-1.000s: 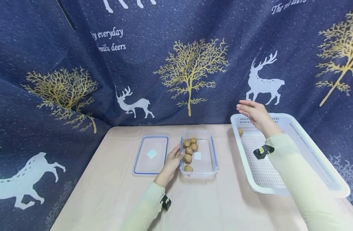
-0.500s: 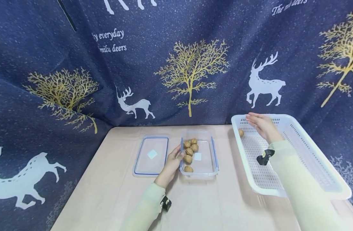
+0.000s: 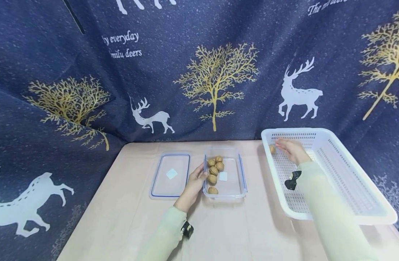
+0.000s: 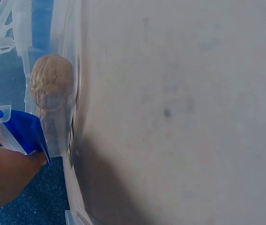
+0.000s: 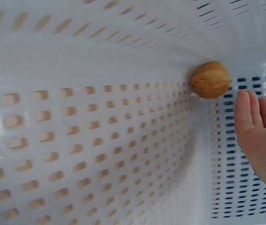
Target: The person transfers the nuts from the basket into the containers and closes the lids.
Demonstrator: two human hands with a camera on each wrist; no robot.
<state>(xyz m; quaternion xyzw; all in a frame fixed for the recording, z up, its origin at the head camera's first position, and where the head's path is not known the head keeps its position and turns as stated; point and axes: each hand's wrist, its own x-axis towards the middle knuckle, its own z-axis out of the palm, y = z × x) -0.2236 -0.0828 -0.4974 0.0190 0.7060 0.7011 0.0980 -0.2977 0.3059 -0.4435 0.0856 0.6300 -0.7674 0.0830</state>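
My left hand point(image 3: 193, 183) grips the left side of a clear plastic food container point(image 3: 233, 186), with the thumb at a blue side flap point(image 4: 26, 132) in the left wrist view. Several walnuts point(image 3: 212, 179) lie along the container's left side; one walnut point(image 4: 52, 80) shows through its wall. Inside a white perforated basket point(image 3: 286, 208), my right hand point(image 3: 292, 150) reaches toward a single walnut point(image 5: 210, 80) in the far left corner. The right fingers are extended and close to that walnut, with a small gap visible in the right wrist view. Nothing is in that hand.
A clear lid with a blue seal point(image 3: 171, 175) lies flat to the left of the container. All of these stand on a pale table cover point(image 3: 225, 232). Behind the table hangs a dark blue cloth point(image 3: 193, 108) with deer and trees.
My right hand has lowered from above the basket's far rim into the basket, beside the walnut in the corner. The left hand and the container have stayed put.
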